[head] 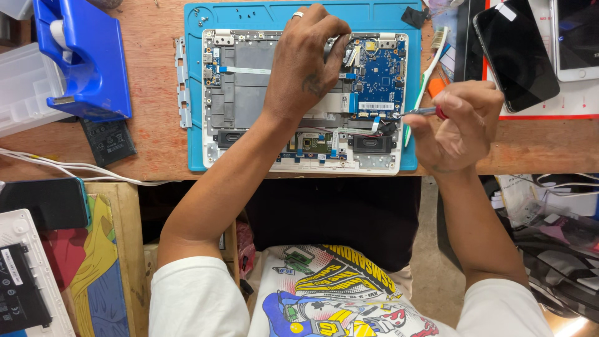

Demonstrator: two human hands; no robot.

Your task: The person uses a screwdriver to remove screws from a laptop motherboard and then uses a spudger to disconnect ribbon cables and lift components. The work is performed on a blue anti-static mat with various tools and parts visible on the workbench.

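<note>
An opened white laptop base (pixel 249 93) lies on a blue work mat (pixel 194 125), its blue circuit board (pixel 382 75) and grey plates exposed. My left hand (pixel 307 62) rests on the middle of the laptop's inside, fingers bent down onto parts near the board. My right hand (pixel 458 125) grips a small screwdriver (pixel 423 112) with a red collar, its tip pointing left at the laptop's right edge near the board.
A toothbrush (pixel 424 75) lies at the mat's right edge. A dark phone (pixel 515 53) and a white tablet (pixel 577 37) sit at the right. A blue tape dispenser (pixel 84 56) and a flat black battery (pixel 109 140) are at the left. A metal hinge strip (pixel 182 81) lies on the mat.
</note>
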